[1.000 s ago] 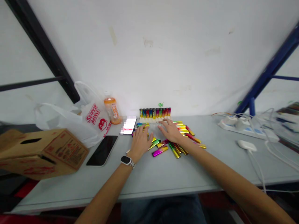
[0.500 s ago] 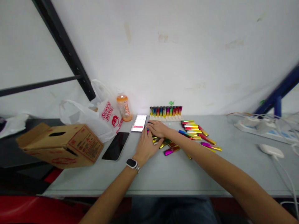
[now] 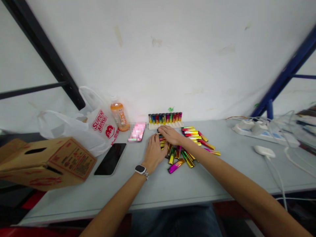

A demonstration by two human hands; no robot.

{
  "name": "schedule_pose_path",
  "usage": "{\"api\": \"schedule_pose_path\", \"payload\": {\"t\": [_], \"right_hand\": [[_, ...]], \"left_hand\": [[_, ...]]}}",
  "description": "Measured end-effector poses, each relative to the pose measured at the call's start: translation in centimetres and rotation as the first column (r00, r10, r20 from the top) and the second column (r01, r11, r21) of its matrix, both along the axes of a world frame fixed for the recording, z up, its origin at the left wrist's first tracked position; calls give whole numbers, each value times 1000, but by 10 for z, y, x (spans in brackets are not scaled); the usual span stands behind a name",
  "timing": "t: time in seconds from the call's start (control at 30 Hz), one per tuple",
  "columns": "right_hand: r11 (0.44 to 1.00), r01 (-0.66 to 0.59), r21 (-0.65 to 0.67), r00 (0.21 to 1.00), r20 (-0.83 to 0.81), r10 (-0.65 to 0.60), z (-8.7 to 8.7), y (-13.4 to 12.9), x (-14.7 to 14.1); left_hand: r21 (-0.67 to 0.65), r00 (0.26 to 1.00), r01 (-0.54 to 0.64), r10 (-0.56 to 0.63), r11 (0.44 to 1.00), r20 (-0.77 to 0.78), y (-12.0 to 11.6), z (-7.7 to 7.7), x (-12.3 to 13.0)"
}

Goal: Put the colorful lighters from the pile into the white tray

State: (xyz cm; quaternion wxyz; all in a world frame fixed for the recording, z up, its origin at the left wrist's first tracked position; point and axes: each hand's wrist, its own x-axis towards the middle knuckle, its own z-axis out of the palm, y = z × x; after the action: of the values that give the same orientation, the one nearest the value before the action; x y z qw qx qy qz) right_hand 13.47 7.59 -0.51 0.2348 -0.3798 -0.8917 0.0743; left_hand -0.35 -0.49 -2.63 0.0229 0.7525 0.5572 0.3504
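Observation:
Several shiny multicoloured lighters (image 3: 188,158) lie in a loose pile on the grey table, with more spread to the right. Behind them a white holder (image 3: 176,124) has a row of upright lighters (image 3: 164,118) in it. My left hand (image 3: 155,149) rests at the pile's left side, fingers bent around some lighters. My right hand (image 3: 170,135) lies over the top of the pile, just in front of the holder, its fingers close to the left fingertips. What the fingertips touch is partly hidden.
To the left are a lit phone (image 3: 137,132), a dark phone (image 3: 111,159), an orange bottle (image 3: 119,115), a plastic bag (image 3: 98,131) and a cardboard box (image 3: 59,161). A power strip (image 3: 268,134) and a white charger (image 3: 264,151) with cables lie right.
The view has shifted, moving things on the table leftward in the picture. My hands are slightly farther apart, and more of the pile shows between my arms. The lit phone's screen has turned pinkish.

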Motion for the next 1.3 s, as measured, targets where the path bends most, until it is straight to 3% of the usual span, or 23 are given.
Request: {"api": "schedule_pose_path", "payload": {"t": [0.33,0.5,0.7,0.9,1.3], "right_hand": [[1000,27,4,998,65,-27,-4,-17,3],[997,60,-39,998,25,-59,3,-18,-11],[987,138,-85,990,-2,-139,2,-22,-18],[985,148,-91,989,15,-148,2,-23,-20],[979,178,-104,984,30,-176,9,-27,-8]], "left_hand": [[41,972,-22,30,999,-232,-15,6,-7],[66,897,-187,197,980,-396,2,11,-42],[107,845,-328,342,939,-411,17,8,-81],[76,850,-321,323,944,-417,17,3,-88],[103,885,-238,259,966,-387,11,9,-75]]}}
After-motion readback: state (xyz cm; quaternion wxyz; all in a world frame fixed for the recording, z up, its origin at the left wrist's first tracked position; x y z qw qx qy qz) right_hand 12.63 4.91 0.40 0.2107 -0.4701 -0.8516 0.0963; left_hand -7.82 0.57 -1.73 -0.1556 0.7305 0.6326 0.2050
